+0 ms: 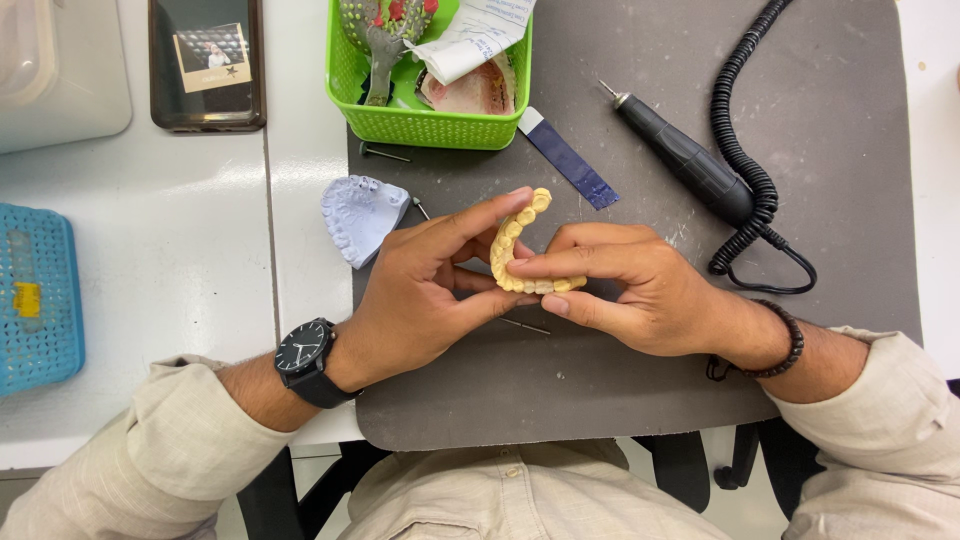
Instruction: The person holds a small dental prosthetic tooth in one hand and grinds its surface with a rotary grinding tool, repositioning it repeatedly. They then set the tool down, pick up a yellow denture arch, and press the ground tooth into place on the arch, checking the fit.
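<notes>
Both hands hold a curved yellow dental arch of teeth [515, 250] above a dark grey mat [620, 380]. My left hand [425, 290], with a black wristwatch on its wrist, pinches the arch's upper end between thumb and forefinger. My right hand [630, 290], with a dark bead bracelet, grips the lower end with its fingertips. A pale blue plaster jaw cast [360, 215] lies just left of my left hand, at the mat's edge.
A black handheld rotary tool [685, 155] with a coiled cable [745, 130] lies on the mat's right. A green basket [425, 105] with dental items stands at the back. A blue strip [570, 160], a phone [207, 62], a blue basket [38, 300] are also there.
</notes>
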The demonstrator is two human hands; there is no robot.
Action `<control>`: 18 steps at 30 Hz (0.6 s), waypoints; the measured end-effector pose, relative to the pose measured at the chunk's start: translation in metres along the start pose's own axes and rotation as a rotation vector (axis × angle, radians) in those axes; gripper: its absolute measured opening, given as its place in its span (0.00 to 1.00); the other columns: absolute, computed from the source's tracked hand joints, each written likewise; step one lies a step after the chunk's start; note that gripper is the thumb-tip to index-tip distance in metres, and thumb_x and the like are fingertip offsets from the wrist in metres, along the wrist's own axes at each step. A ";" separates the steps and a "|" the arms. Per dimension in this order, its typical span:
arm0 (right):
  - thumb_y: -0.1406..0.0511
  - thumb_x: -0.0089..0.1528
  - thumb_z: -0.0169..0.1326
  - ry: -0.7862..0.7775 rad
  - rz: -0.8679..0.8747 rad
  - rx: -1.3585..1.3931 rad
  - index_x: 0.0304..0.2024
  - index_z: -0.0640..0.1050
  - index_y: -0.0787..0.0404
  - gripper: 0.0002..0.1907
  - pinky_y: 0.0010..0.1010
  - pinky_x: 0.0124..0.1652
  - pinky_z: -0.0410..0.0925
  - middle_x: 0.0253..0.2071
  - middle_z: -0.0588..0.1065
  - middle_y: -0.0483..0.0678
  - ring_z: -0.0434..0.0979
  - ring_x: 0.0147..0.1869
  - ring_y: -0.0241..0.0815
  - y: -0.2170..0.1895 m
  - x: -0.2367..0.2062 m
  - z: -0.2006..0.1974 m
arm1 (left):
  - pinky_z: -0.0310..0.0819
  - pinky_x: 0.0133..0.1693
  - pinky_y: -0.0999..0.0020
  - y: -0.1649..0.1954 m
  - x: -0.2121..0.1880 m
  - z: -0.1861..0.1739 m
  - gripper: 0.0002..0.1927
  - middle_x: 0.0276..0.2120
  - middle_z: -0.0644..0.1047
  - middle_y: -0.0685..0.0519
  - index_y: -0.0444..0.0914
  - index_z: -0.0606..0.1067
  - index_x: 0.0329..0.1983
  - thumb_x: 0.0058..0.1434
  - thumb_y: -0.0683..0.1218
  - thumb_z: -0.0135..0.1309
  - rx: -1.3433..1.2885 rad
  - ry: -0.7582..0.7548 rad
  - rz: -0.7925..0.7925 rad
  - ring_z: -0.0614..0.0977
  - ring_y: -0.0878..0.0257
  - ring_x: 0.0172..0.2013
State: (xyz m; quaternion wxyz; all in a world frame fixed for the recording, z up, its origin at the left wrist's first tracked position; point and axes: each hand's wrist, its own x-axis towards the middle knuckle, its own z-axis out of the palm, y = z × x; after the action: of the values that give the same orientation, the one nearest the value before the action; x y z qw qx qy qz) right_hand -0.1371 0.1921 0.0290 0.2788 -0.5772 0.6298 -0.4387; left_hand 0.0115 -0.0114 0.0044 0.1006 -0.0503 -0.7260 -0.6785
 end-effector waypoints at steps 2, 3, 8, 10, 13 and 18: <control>0.69 0.64 0.60 0.003 -0.009 -0.008 0.60 0.78 0.59 0.20 0.27 0.39 0.70 0.40 0.79 0.46 0.78 0.39 0.36 -0.001 0.000 0.000 | 0.84 0.52 0.68 0.000 0.000 0.000 0.40 0.56 0.78 0.48 0.43 0.64 0.74 0.60 0.35 0.67 0.000 0.002 0.003 0.85 0.61 0.55; 0.68 0.64 0.60 0.003 -0.014 -0.009 0.60 0.78 0.59 0.20 0.27 0.40 0.70 0.40 0.79 0.46 0.78 0.39 0.36 -0.001 0.001 0.000 | 0.84 0.52 0.68 0.000 0.000 0.000 0.40 0.56 0.78 0.48 0.43 0.64 0.74 0.60 0.35 0.67 0.000 0.003 0.004 0.85 0.61 0.55; 0.68 0.63 0.61 -0.001 0.024 -0.039 0.62 0.77 0.60 0.23 0.28 0.38 0.69 0.38 0.79 0.47 0.78 0.37 0.37 -0.002 0.001 -0.001 | 0.84 0.51 0.68 0.000 0.000 0.000 0.40 0.55 0.79 0.49 0.44 0.65 0.73 0.60 0.37 0.68 0.040 0.006 -0.004 0.86 0.62 0.53; 0.67 0.63 0.61 0.009 0.004 -0.047 0.62 0.76 0.61 0.24 0.28 0.40 0.70 0.39 0.79 0.47 0.78 0.39 0.38 -0.002 0.001 -0.001 | 0.84 0.51 0.69 0.001 0.000 0.000 0.40 0.54 0.79 0.49 0.44 0.65 0.73 0.60 0.37 0.68 0.051 0.007 -0.009 0.86 0.62 0.52; 0.67 0.62 0.62 0.021 -0.005 -0.060 0.61 0.76 0.62 0.24 0.29 0.41 0.70 0.41 0.80 0.48 0.79 0.41 0.39 -0.001 0.002 -0.001 | 0.84 0.51 0.69 0.002 0.000 -0.001 0.40 0.55 0.79 0.49 0.44 0.65 0.73 0.60 0.37 0.68 0.058 0.011 -0.002 0.86 0.63 0.53; 0.67 0.60 0.65 0.047 -0.033 -0.104 0.60 0.77 0.61 0.25 0.30 0.45 0.71 0.43 0.80 0.48 0.81 0.44 0.41 -0.002 0.002 0.000 | 0.84 0.50 0.69 0.003 0.000 0.000 0.39 0.56 0.79 0.49 0.44 0.65 0.73 0.60 0.36 0.67 0.058 0.012 0.004 0.85 0.63 0.53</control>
State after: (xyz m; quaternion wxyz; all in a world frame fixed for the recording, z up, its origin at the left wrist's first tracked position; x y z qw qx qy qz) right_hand -0.1370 0.1903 0.0310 0.2265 -0.5907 0.6485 -0.4233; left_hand 0.0124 -0.0112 0.0071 0.1076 -0.0450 -0.7445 -0.6573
